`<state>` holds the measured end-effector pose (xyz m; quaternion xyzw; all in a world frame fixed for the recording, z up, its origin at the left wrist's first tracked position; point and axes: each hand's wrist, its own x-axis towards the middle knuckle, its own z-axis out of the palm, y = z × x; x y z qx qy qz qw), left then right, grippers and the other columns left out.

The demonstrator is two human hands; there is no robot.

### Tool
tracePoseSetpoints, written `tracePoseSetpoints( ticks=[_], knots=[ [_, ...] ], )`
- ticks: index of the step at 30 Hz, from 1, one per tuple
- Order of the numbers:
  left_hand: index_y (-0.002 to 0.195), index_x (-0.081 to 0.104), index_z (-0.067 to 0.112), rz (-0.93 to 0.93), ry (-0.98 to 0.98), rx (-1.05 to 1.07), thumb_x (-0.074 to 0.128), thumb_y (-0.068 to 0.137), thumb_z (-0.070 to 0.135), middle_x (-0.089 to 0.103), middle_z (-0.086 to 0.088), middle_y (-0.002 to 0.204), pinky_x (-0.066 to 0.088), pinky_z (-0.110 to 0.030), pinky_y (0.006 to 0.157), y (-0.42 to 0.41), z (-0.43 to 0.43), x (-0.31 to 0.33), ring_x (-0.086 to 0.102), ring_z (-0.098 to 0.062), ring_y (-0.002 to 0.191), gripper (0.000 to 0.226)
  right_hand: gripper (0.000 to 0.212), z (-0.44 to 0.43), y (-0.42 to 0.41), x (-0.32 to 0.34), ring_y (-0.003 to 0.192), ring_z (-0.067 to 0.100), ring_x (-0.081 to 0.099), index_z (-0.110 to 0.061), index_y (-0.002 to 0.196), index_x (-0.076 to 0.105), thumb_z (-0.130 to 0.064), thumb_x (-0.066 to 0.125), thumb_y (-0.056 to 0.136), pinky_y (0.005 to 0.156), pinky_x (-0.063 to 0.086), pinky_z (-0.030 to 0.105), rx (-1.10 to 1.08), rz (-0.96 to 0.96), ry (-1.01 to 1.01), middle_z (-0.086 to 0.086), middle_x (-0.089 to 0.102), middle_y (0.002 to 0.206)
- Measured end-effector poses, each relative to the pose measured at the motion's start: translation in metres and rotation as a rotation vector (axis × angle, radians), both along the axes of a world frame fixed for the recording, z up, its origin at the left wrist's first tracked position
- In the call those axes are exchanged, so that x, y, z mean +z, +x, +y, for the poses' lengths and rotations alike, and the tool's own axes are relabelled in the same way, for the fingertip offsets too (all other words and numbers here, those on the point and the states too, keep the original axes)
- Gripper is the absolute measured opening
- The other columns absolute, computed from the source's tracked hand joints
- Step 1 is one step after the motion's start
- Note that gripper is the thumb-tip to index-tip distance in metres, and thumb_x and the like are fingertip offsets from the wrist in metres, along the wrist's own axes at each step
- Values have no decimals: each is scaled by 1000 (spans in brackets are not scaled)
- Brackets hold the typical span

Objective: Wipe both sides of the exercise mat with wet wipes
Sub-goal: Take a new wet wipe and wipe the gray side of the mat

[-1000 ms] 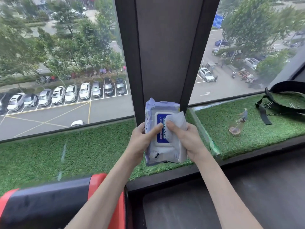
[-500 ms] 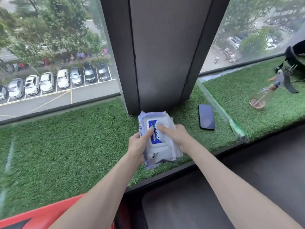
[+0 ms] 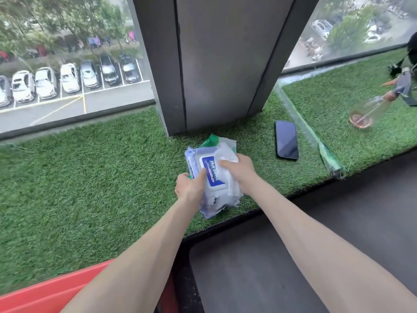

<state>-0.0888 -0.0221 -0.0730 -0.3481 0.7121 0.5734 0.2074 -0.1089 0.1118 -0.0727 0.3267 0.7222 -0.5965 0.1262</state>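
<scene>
1. My left hand (image 3: 188,188) grips the left edge of the wet wipes pack (image 3: 211,177), with my thumb lying across its blue label.
2. My right hand (image 3: 240,171) is curled over the pack's right side and pinches a white wipe (image 3: 225,154) against it.
3. The pack sits low over the grass-covered ledge (image 3: 90,177), right at the foot of the grey pillar (image 3: 221,64). I cannot tell whether it touches the grass.
4. A green-and-white packet (image 3: 212,138) peeks out just behind the pack.
5. A dark phone (image 3: 287,139) lies flat on the grass to the right, near my right hand but apart from it.
6. Further right a spray bottle (image 3: 370,111) lies on the grass, blurred.
7. A red edge (image 3: 45,297) shows at the bottom left.
</scene>
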Motion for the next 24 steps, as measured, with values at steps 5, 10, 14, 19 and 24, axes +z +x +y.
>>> tracePoseSetpoints(
  ticks=[5, 10, 14, 19, 24],
  knots=[
    [121, 53, 21, 273, -221, 23, 65, 90, 30, 49, -3, 123, 44, -37, 96, 25, 15, 40, 52, -19, 108, 35, 23, -1, 32, 30, 85, 26, 67, -9, 105, 58, -8, 68, 85, 80, 54, 43, -127, 57, -146, 10, 68, 96],
    [106, 69, 17, 265, 229, -149, 60, 88, 51, 73, 1, 102, 53, -32, 86, 67, 44, 74, 68, -16, 98, 40, 19, 14, 91, 79, 86, 25, 67, -3, 109, 61, 0, 55, 91, 77, 54, 40, -81, 140, -424, 15, 70, 96],
    [111, 70, 17, 177, 432, -179, 68, 79, 60, 74, 0, 106, 55, -35, 91, 119, 71, 84, 70, -14, 100, 54, 33, 48, 140, 99, 96, 32, 63, 10, 120, 55, -2, 49, 89, 84, 50, 40, -64, 149, -641, 24, 62, 102],
    [102, 73, 20, 229, 387, -212, 74, 81, 42, 76, -1, 98, 55, -44, 92, 199, 111, 102, 71, -20, 97, 31, 42, 105, 207, 114, 93, 34, 60, 15, 119, 54, -12, 40, 90, 79, 53, 40, 34, 105, -717, 27, 59, 105],
    [94, 74, 16, 270, 241, -217, 70, 90, 23, 76, 1, 90, 56, -37, 83, 289, 165, 107, 72, -18, 91, 9, 49, 168, 291, 107, 101, 34, 63, 7, 113, 62, -27, 51, 78, 95, 46, 53, 295, 142, -441, 30, 63, 111]
  ],
)
